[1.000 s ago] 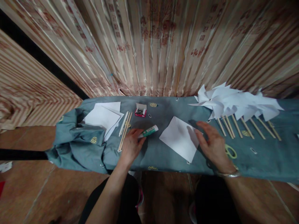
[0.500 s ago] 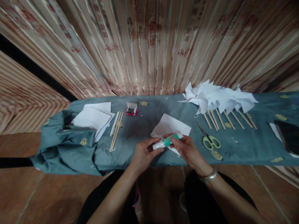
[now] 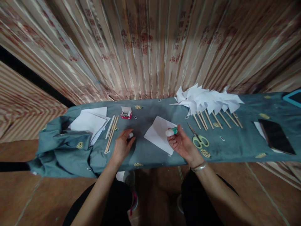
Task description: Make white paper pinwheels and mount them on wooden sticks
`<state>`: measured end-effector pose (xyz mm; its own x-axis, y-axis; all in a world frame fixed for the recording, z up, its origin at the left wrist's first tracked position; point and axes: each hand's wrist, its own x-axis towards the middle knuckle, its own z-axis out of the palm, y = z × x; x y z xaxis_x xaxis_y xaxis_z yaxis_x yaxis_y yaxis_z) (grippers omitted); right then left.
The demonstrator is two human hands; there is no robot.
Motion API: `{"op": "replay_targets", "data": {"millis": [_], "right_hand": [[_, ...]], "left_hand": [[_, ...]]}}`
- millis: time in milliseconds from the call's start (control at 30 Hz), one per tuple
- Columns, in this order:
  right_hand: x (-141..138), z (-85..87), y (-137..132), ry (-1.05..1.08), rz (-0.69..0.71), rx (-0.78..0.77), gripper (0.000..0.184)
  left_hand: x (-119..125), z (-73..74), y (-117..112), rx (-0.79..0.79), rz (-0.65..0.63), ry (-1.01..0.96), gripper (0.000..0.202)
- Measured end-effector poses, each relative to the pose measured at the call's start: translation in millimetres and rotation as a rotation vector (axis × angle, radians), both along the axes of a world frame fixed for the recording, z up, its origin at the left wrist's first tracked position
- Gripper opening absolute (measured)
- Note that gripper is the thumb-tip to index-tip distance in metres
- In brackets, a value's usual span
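Note:
In my right hand (image 3: 183, 143) is a green and white glue stick (image 3: 171, 131), its uncapped white end pointing left over a creased square of white paper (image 3: 156, 133). The paper lies on the cloth with a corner toward the back. My left hand (image 3: 122, 145), left of the paper, has thumb and fingers closed around a small white cap (image 3: 130, 135). Just beyond that hand are thin wooden sticks (image 3: 111, 135) and a white pen-like stick (image 3: 109, 127). Green-handled scissors (image 3: 200, 141) lie right of my right hand, blades partly open.
White paper pinwheels (image 3: 207, 99) on wooden sticks lie overlapping at the back right. A small red box (image 3: 126, 113) holds metal pins. Stacked white sheets (image 3: 88, 124) are at left, beside bunched cloth (image 3: 61, 150). A dark phone (image 3: 277, 136) rests at right.
The cap has come off the glue stick. My left hand has moved left with it, while my right hand keeps the glue stick over the paper. The camera view has shifted slightly.

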<state>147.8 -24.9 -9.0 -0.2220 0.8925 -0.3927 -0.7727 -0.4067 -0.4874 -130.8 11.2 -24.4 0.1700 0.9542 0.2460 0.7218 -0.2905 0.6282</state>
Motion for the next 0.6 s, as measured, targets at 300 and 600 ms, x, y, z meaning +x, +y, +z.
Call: {"op": "replay_targets", "data": {"millis": [300,600], "right_hand": [[20,6.3,12,-0.231,-0.228,0.101,0.029],[12,-1.8,25,-0.750,-0.367,0.198,0.043]], "left_hand": [[16,15.1,2,0.147,0.015,0.312,0.051],[93,17.1,-26,0.162,-0.436,0.254,0.040]]}}
